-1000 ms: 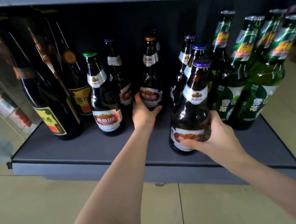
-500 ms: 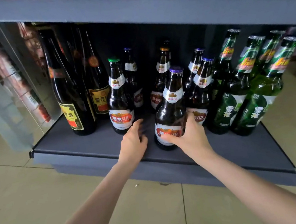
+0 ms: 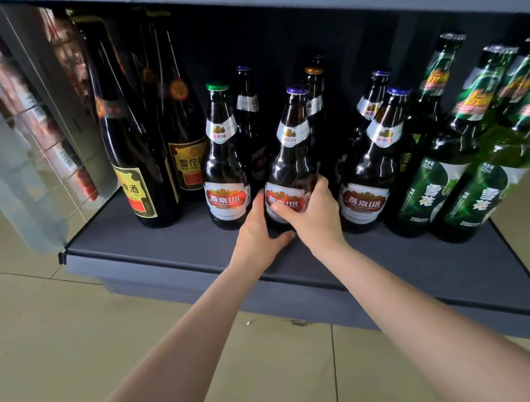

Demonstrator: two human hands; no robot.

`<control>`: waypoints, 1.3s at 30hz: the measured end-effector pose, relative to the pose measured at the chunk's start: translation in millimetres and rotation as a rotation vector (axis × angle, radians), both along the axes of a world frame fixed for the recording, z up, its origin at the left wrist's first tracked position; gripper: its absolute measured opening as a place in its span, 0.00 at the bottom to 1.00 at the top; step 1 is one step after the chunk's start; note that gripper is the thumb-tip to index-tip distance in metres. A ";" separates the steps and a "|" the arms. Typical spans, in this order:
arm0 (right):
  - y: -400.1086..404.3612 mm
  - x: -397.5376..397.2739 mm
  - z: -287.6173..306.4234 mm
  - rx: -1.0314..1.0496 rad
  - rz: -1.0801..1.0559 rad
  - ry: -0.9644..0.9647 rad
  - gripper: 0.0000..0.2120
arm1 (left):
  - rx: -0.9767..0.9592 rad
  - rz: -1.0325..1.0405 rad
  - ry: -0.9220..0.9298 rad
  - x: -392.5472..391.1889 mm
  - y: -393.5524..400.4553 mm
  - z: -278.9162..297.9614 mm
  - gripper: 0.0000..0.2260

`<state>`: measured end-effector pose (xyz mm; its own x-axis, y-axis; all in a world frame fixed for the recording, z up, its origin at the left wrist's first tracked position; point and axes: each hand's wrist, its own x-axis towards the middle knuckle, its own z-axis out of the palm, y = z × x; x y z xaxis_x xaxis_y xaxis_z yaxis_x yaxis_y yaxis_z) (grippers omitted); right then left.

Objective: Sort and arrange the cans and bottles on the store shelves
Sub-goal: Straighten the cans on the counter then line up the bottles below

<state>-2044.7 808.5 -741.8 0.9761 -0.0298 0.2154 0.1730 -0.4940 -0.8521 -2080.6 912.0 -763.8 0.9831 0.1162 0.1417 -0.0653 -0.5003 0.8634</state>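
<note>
Brown beer bottle (image 3: 290, 172), glass, heavy, slick: my left hand (image 3: 257, 231) and right hand (image 3: 316, 215) both grip its labelled base near the shelf (image 3: 395, 269) front edge.

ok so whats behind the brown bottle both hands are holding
Right behind the held bottle stands another brown bottle with an orange cap, and a darker cap shows behind that one. Their lower bodies and labels are covered, so the brand cannot be read.

Left hand (image 3: 255, 233), right hand (image 3: 316, 216) grip purple-capped brown bottle (image 3: 289, 165) upright on shelf (image 3: 177, 252).
</note>
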 end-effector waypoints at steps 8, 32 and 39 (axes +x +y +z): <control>-54.0 -30.1 -16.9 -0.064 -0.002 -0.056 0.18 | -0.075 0.064 0.019 9.2 -7.7 -0.2 0.35; -72.2 -5.8 -37.6 0.026 -0.317 -0.125 0.31 | -0.195 -0.034 0.132 48.6 -5.3 4.1 0.46; -71.1 -4.1 -38.2 0.008 -0.309 -0.128 0.32 | -0.154 -0.017 0.101 50.9 -19.5 -0.1 0.35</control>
